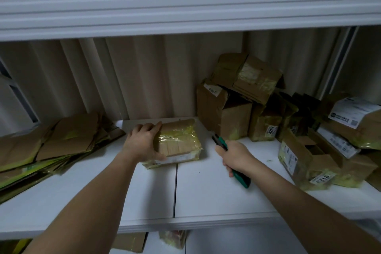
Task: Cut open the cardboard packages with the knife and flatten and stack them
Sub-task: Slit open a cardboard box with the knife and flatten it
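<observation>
A flat cardboard package [179, 142] wrapped in yellow-green tape lies on the white shelf [206, 187], near its middle. My left hand [144, 143] grips the package's left side, thumb at the near corner and fingers over the far edge. My right hand [234, 155] is shut on a green and black utility knife [240, 175], held just right of the package with its tip pointing away from me. A stack of flattened cardboard [51, 142] lies at the left end of the shelf.
Several taped cardboard packages [263, 109] are piled at the right and back right, some with white labels. A white upper shelf [185, 8] runs overhead. A ribbed beige wall [134, 76] stands behind. More cardboard shows below the shelf's front edge.
</observation>
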